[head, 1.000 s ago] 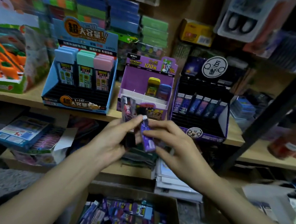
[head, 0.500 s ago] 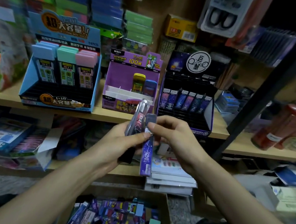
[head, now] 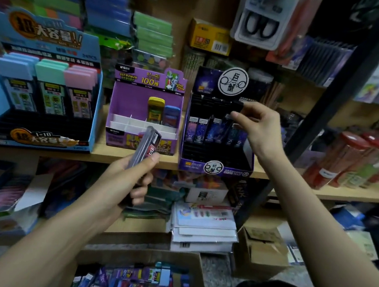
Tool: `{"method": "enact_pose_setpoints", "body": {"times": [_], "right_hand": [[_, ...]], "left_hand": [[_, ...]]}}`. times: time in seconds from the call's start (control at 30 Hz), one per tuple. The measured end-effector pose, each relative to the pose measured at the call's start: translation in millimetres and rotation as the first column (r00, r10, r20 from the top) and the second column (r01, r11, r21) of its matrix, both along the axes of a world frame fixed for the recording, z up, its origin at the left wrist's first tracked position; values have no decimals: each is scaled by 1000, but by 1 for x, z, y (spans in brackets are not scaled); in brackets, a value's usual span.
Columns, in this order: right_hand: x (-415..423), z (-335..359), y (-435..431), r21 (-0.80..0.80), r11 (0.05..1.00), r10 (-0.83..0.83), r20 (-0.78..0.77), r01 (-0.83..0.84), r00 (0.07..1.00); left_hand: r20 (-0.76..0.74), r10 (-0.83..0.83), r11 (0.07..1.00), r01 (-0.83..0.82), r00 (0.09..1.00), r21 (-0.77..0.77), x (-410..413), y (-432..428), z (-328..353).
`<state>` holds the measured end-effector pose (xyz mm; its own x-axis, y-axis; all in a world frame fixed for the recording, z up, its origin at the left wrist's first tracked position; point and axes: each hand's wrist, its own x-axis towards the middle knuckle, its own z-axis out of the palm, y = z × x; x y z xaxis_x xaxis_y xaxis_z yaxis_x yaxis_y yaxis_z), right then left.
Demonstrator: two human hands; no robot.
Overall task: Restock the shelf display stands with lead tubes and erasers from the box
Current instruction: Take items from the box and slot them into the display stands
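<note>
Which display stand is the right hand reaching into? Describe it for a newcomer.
On the pale wooden shelf, three cardboard display stands sit side by side. It is the rightmost, the black-and-purple stand that the right hand reaches into. Only it carries a round white logo disc on top; its neighbours are a light-blue stand and a purple stand.

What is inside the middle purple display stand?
A yellow tube and a blue tube stand behind white dividers. Grey tubes in the left hand hide part of the front slots.
</note>
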<state>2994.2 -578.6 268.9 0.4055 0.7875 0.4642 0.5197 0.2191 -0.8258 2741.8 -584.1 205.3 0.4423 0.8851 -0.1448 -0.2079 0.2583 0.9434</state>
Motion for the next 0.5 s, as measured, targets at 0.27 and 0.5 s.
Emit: {"method": "enact_pose_setpoints", "body": {"times": [0.27, 0.5], "right_hand": [[1, -10, 23, -62, 995, 89, 86, -84, 992], [2, -23, 32, -162, 986, -19, 137, 41, 990]], "left_hand": [[69, -59, 998, 60, 996, -16, -6, -1, 2], [-12, 2, 998, -1, 1000, 66, -6, -6, 2]]}}
